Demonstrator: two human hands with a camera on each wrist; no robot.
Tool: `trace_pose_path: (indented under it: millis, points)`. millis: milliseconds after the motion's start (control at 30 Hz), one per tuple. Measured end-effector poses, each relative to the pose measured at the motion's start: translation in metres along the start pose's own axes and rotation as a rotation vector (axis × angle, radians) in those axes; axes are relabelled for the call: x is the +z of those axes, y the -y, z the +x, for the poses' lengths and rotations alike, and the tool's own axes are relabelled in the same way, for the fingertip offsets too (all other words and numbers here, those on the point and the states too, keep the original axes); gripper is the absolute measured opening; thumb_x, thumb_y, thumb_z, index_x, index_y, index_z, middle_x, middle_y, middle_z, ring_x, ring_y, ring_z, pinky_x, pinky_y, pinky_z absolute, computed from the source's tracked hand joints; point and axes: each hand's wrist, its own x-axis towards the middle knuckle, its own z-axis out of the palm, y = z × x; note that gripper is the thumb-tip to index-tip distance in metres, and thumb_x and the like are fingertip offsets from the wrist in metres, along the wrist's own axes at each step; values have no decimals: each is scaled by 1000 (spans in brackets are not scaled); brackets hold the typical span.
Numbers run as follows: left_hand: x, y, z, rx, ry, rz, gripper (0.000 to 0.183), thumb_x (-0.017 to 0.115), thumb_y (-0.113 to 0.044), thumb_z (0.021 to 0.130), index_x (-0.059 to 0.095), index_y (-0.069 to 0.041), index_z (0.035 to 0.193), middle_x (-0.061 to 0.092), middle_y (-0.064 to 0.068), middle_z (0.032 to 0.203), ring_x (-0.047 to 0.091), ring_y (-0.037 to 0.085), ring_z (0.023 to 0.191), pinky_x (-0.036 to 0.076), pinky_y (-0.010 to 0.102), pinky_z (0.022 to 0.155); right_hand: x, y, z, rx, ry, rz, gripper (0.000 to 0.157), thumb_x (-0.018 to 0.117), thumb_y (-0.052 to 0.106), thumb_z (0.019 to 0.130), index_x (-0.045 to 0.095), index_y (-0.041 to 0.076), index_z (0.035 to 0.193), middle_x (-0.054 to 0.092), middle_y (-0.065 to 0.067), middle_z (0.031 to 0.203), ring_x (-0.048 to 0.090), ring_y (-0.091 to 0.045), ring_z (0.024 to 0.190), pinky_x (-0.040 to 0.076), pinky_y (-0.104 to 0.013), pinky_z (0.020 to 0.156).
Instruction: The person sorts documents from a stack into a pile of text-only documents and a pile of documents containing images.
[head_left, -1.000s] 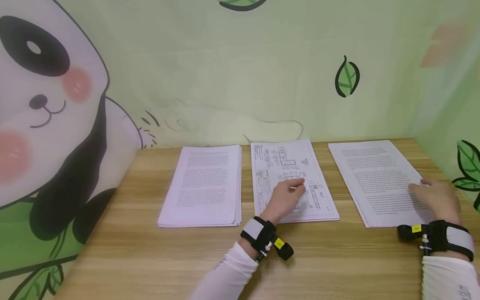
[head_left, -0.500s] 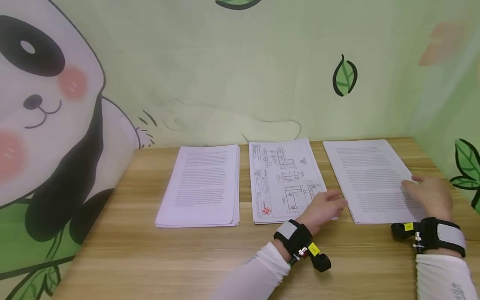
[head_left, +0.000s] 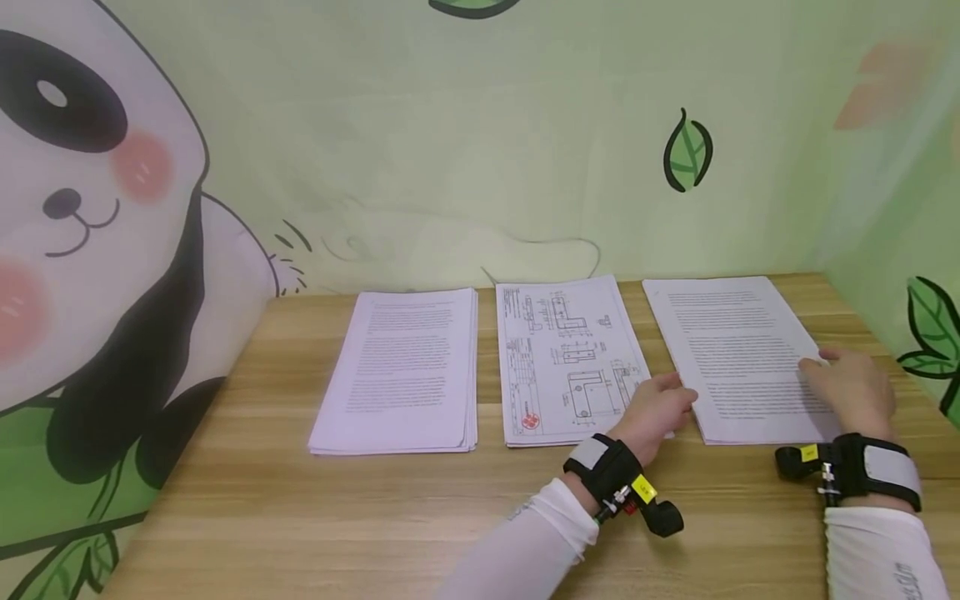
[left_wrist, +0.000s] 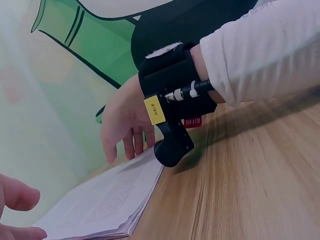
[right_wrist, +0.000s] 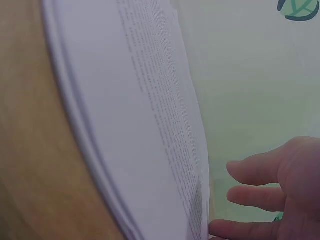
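Note:
The right-hand stack of printed paper [head_left: 738, 367] lies flat on the wooden table between both hands. Beside its left edge is my left hand [head_left: 656, 412], palm side toward the stack, its fingertips touching or very near the sheets. My right hand [head_left: 855, 387] stands at the opposite edge, thumb over the page margin. In the right wrist view, fingers of the right hand [right_wrist: 300, 190] are extended and spread, one meeting the paper edge [right_wrist: 165, 150]. The left wrist view shows the right hand [left_wrist: 125, 117] with fingers pointing down at the stack [left_wrist: 110, 200].
A stack of technical drawings [head_left: 570, 358] lies in the middle, its lower right corner behind the left hand. Another stack of text pages [head_left: 401, 371] lies farther left. A printed panda wall [head_left: 450, 167] rises behind the wooden table [head_left: 337, 517].
My left hand has moved right, from over the drawings to the left edge of the right-hand stack. My right hand stays at the right edge. The stack has shifted slightly left.

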Motion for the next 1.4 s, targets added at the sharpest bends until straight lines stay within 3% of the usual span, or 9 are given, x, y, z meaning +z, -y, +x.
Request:
trace_pose_path:
  millis: [233, 400, 567, 767, 867, 967, 1100, 1233, 1400]
  points:
    - [-1, 0, 1, 9, 23, -22, 48, 59, -17, 87, 50, -6, 132, 62, 9, 118, 61, 24, 102, 47, 43, 95, 1, 0, 0, 10, 23, -5, 64, 39, 36, 94, 38, -14, 133, 35, -45, 129, 37, -55, 103, 34, -54, 69]
    - [-1, 1, 5, 58, -4, -17, 39, 57, -13, 87, 54, -7, 125, 65, 5, 103, 61, 18, 92, 49, 39, 87, 1, 2, 0, 19, 20, 10, 65, 37, 39, 94, 38, -13, 133, 35, -44, 129, 37, -54, 102, 33, -53, 70]
    - [-2, 2, 8, 45, -99, 60, 53, 59, -13, 85, 42, -3, 135, 57, 3, 89, 55, 15, 78, 43, 30, 72, 2, 6, -1, 12, 7, 30, 65, 37, 41, 94, 42, -13, 131, 38, -43, 128, 39, -50, 99, 32, -47, 67]
    - [-2, 5, 13, 110, -175, 245, 39, 58, -11, 85, 57, -6, 124, 61, 4, 81, 55, 13, 67, 43, 26, 55, 5, 7, -4, -4, 13, 33, 62, 38, 41, 94, 47, -12, 125, 44, -41, 123, 42, -46, 95, 30, -40, 63]
    - [-1, 6, 14, 110, -154, 238, 38, 59, -14, 86, 58, -7, 123, 63, 2, 80, 62, 14, 66, 53, 29, 59, 7, 8, -4, -18, 25, 28, 60, 40, 39, 94, 49, -13, 122, 45, -41, 121, 42, -47, 94, 33, -46, 66]
    - [0, 6, 15, 88, -98, 165, 38, 58, -14, 87, 56, -7, 124, 64, 3, 76, 67, 20, 61, 59, 37, 60, 10, 11, -3, -47, 20, 3, 58, 42, 37, 94, 50, -13, 120, 49, -41, 118, 44, -48, 93, 36, -47, 65]
    - [-1, 5, 15, 110, -66, 195, 27, 57, -18, 88, 60, -9, 114, 66, 0, 81, 65, 11, 70, 57, 31, 68, 13, 15, -2, -78, -4, 0, 58, 41, 38, 94, 50, -12, 122, 63, -34, 102, 47, -45, 90, 34, -40, 61]
    - [-3, 6, 14, 152, -88, 284, 18, 57, -17, 87, 61, -14, 104, 66, -2, 86, 59, 7, 76, 48, 26, 70, 12, 19, -1, -59, 3, 61, 61, 39, 40, 95, 46, -11, 128, 70, -24, 82, 46, -43, 93, 29, -39, 63]
    - [-7, 6, 13, 174, -76, 259, 24, 54, -11, 88, 56, -13, 112, 61, -1, 88, 55, 9, 76, 46, 27, 71, 13, 25, -2, -26, 4, 108, 64, 39, 42, 95, 43, -11, 132, 67, -30, 97, 43, -44, 98, 30, -38, 65]
